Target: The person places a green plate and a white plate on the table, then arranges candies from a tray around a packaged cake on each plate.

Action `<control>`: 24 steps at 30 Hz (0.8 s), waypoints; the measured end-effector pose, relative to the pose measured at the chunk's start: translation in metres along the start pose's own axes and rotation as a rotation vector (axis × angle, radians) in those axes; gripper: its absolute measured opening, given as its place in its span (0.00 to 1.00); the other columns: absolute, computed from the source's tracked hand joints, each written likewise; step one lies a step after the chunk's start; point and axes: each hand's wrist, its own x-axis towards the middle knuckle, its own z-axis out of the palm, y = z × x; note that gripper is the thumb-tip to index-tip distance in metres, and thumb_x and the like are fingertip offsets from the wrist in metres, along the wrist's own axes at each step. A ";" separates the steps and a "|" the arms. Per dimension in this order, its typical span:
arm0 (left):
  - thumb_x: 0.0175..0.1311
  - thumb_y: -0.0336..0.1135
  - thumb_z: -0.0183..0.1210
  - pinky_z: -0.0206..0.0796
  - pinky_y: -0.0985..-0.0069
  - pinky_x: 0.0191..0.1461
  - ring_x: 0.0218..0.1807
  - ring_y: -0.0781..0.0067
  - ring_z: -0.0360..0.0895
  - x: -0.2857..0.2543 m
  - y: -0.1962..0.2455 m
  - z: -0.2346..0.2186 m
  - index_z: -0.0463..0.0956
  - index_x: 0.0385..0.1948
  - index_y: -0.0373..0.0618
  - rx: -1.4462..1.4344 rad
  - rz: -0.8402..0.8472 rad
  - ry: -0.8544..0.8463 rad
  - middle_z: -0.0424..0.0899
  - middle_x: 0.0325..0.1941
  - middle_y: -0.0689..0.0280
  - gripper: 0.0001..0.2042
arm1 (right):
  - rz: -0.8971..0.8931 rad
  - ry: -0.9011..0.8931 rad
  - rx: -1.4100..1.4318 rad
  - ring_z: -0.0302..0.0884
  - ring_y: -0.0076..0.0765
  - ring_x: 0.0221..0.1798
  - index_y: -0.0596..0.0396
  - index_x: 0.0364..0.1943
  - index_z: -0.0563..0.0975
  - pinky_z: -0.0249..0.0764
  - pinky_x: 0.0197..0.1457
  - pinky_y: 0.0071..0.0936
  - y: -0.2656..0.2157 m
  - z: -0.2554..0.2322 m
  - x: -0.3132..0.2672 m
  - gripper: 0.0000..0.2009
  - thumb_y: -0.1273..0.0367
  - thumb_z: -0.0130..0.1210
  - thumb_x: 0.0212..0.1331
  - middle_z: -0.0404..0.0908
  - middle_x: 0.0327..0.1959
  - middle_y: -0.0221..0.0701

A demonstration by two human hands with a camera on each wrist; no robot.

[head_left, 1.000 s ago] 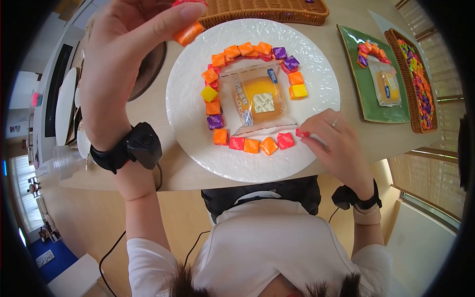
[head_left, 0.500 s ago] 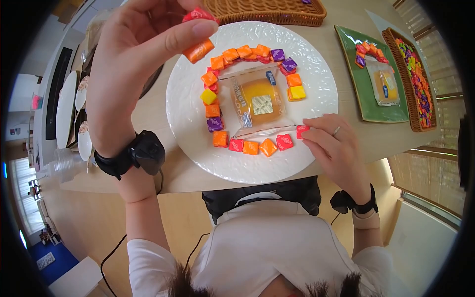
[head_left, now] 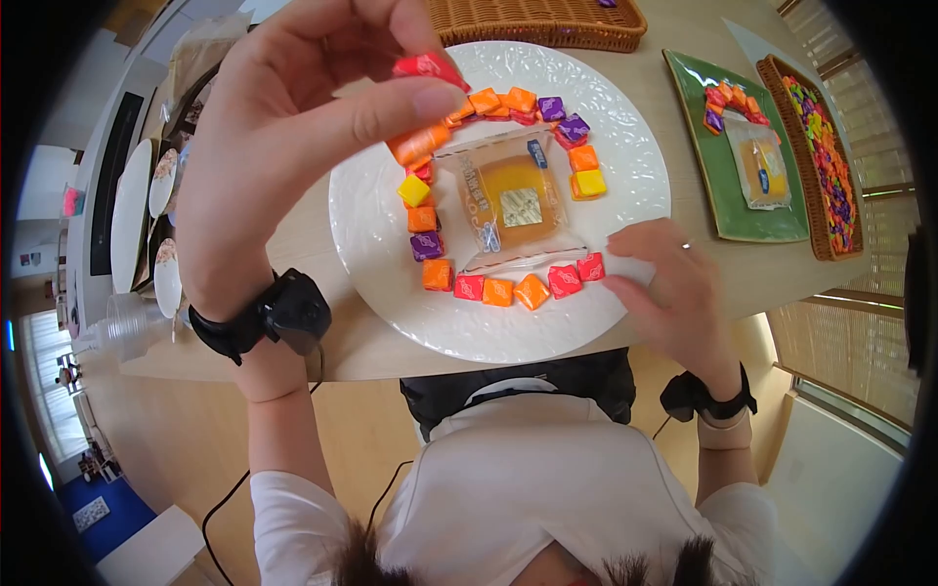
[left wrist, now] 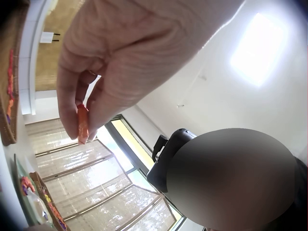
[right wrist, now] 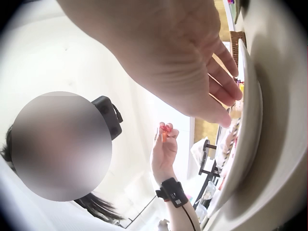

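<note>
My left hand (head_left: pixel 293 127) is raised over the far left rim of the white plate (head_left: pixel 371 293), pinching wrapped candies between thumb and fingers. A red candy (head_left: pixel 430 68) and an orange candy (head_left: pixel 418 145) stick out on either side of the thumb. At the plate's near right, my right hand (head_left: pixel 674 283) has its thumb and fingers apart, holding nothing. Just off its fingertips lies a red candy (head_left: pixel 590 266), beside another red candy (head_left: pixel 564 281). A ring of orange, red, purple and yellow candies lines the plate around a packaged cake (head_left: pixel 528 195) in a clear wrapper.
Right of the plate stands a green tray (head_left: pixel 699 186) with a similar packaged cake (head_left: pixel 765 171) and candies. Beyond it is a wicker basket (head_left: pixel 840 249) full of candies. Another wicker basket (head_left: pixel 547 37) sits behind the plate. White dishes (head_left: pixel 132 210) stand at the left.
My right hand has let go of the red candy at the near end of the row and drawn slightly right. My left hand has moved right and nearer with its candies.
</note>
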 end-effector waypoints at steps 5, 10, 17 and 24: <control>0.60 0.27 0.67 0.72 0.79 0.51 0.44 0.78 0.80 0.003 0.018 0.031 0.75 0.40 0.42 -0.075 -0.002 -0.277 0.81 0.40 0.66 0.10 | -0.040 0.120 0.254 0.81 0.34 0.45 0.57 0.49 0.79 0.75 0.50 0.29 -0.013 -0.026 0.019 0.19 0.79 0.68 0.50 0.81 0.43 0.34; 0.60 0.29 0.69 0.71 0.82 0.49 0.43 0.82 0.80 0.018 0.014 0.065 0.74 0.44 0.41 -0.199 -0.312 -0.384 0.82 0.39 0.69 0.14 | -0.124 0.082 0.381 0.80 0.31 0.50 0.63 0.57 0.75 0.78 0.53 0.28 -0.023 -0.016 0.032 0.26 0.85 0.64 0.49 0.77 0.50 0.36; 0.62 0.32 0.69 0.69 0.85 0.45 0.40 0.85 0.79 0.020 0.003 0.072 0.74 0.49 0.43 -0.239 -0.530 -0.391 0.84 0.36 0.70 0.17 | -0.133 0.254 0.351 0.81 0.28 0.38 0.57 0.53 0.80 0.79 0.42 0.23 -0.020 -0.005 0.034 0.24 0.82 0.68 0.48 0.81 0.42 0.33; 0.64 0.34 0.67 0.69 0.85 0.42 0.37 0.85 0.79 0.024 -0.001 0.055 0.76 0.48 0.44 -0.198 -0.411 -0.348 0.86 0.39 0.68 0.14 | -0.102 0.247 0.313 0.80 0.28 0.38 0.58 0.48 0.81 0.77 0.42 0.21 -0.011 -0.009 0.034 0.18 0.81 0.68 0.51 0.82 0.38 0.33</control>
